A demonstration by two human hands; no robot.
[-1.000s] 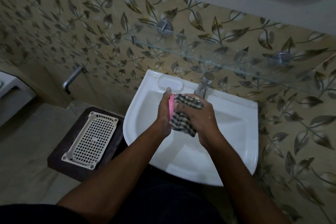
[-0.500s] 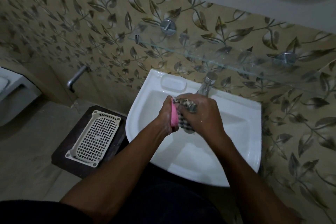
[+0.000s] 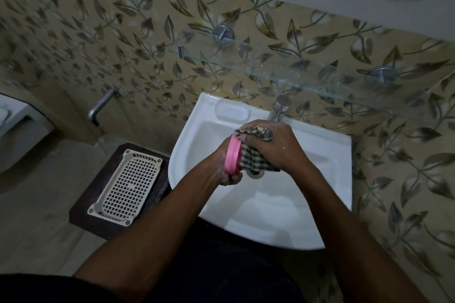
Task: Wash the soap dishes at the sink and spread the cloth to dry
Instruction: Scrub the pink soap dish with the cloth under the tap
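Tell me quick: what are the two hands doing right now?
Left hand: closed, holding the pink soap dish on edge over the sink.
Right hand: closed, gripping the checked cloth against the dish.

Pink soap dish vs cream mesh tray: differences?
The pink soap dish stands on edge, gripped by the left hand over the sink; the cream mesh tray lies flat on the dark stool, untouched. The dish is smaller; the tray is larger and perforated. Both look plastic.

Pink soap dish; checked cloth; white sink
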